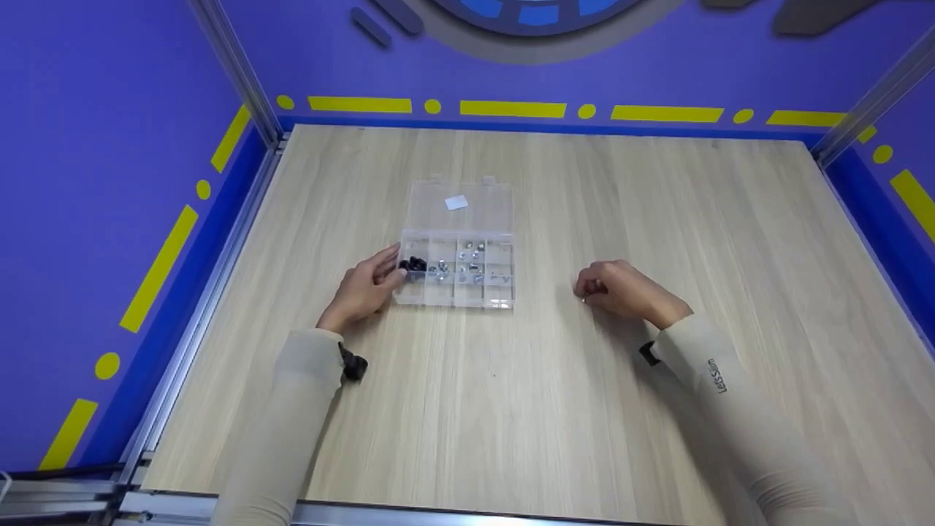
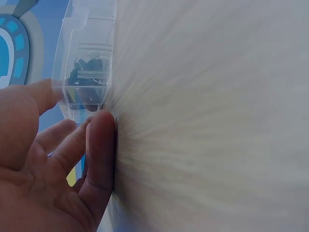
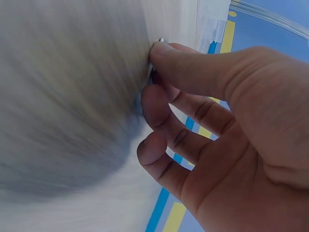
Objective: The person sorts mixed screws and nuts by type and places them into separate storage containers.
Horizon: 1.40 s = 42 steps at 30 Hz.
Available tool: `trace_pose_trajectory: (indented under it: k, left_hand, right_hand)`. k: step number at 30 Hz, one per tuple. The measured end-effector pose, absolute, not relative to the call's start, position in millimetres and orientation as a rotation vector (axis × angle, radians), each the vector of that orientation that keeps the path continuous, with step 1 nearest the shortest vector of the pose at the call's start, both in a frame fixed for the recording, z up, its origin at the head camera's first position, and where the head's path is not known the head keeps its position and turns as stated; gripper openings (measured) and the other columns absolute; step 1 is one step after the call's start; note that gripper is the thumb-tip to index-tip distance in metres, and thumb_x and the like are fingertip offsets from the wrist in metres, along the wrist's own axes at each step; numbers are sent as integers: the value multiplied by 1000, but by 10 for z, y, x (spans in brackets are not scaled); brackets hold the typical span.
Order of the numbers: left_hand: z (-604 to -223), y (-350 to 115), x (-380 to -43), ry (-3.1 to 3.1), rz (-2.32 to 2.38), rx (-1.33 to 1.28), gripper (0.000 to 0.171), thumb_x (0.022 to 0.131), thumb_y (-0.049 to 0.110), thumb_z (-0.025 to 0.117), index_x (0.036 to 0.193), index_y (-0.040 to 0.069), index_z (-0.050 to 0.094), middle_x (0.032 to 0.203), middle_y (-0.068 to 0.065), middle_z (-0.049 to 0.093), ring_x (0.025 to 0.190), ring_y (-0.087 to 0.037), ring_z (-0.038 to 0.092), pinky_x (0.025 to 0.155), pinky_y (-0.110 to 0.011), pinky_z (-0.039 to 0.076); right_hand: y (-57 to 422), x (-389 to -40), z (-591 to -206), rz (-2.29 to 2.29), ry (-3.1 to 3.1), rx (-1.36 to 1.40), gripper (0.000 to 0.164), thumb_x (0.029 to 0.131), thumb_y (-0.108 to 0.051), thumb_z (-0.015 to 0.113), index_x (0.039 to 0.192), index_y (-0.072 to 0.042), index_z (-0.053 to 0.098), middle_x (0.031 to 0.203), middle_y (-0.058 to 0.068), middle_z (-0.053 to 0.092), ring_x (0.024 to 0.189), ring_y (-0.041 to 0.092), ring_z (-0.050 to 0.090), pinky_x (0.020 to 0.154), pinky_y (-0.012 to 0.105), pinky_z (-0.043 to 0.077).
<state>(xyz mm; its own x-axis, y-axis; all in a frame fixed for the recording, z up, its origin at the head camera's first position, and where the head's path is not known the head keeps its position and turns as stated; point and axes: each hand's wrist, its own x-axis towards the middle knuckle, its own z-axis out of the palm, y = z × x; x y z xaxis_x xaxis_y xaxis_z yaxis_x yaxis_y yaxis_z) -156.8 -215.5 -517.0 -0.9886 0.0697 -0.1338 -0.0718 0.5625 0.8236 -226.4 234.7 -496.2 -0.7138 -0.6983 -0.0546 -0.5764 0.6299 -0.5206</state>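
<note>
A clear plastic compartment box [image 1: 483,301] lies on the table with its lid [image 1: 427,215] folded back. Black small parts [image 1: 413,264] fill part of a left compartment, and small silvery hardware pieces [image 1: 441,270] sit in several others. At the box's left side rests my left hand [image 1: 361,292], thumb at the rim and fingers stretched along the wall. To the right of the box, my right hand [image 1: 621,288] is low over the table. Its thumb and index finger pinch a small shiny metal piece [image 3: 161,40], mostly hidden by the fingertips.
A small white label [image 1: 456,202] is on the lid. The wooden tabletop [image 1: 467,424] is bounded by blue walls [image 1: 511,80] at the back and sides, with a metal rail [image 1: 409,515] along its front edge.
</note>
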Motion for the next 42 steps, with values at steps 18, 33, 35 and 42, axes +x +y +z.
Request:
trace_pose_trajectory:
  k: [18, 33, 35, 42]
  left_hand:
    - [-5156, -2166, -1554, 2639, 1402, -2, 60, 106, 30, 59, 161, 18, 38, 155, -10, 48, 139, -26, 50, 115, -43, 38]
    - [-5162, -2161, -1556, 2619, 1417, -13, 61, 106, 33, 59, 161, 19, 37, 156, -9, 48, 140, -26, 49, 117, -44, 36]
    - [-5162, -2163, -1557, 2616, 1419, -11, 61, 106, 34, 59, 161, 19, 37, 156, -9, 47, 140, -27, 48, 117, -44, 36]
    - [-5161, -2161, -1559, 2616, 1429, -8, 61, 106, 33, 60, 161, 18, 38, 155, -10, 48, 140, -26, 48, 117, -43, 36]
  right_hand:
    - [2347, -2249, -4962, -698, 2595, -989, 16, 89, 8, 73, 91, -8, 74, 83, 2, 69, 77, 16, 58, 70, 33, 48]
    - [2271, -2243, -4870, -664, 2578, -1023, 11, 94, 3, 71, 93, -8, 73, 85, 4, 69, 75, 16, 57, 69, 34, 49]
    - [2239, -2247, -4849, -660, 2586, -1046, 10, 94, 2, 70, 93, -8, 73, 87, 4, 71, 77, 17, 60, 70, 36, 50]
    - [2063, -2267, -4762, -661, 2618, -1111, 9, 93, 4, 70, 94, -4, 75, 91, 7, 74, 81, 19, 65, 73, 39, 53]
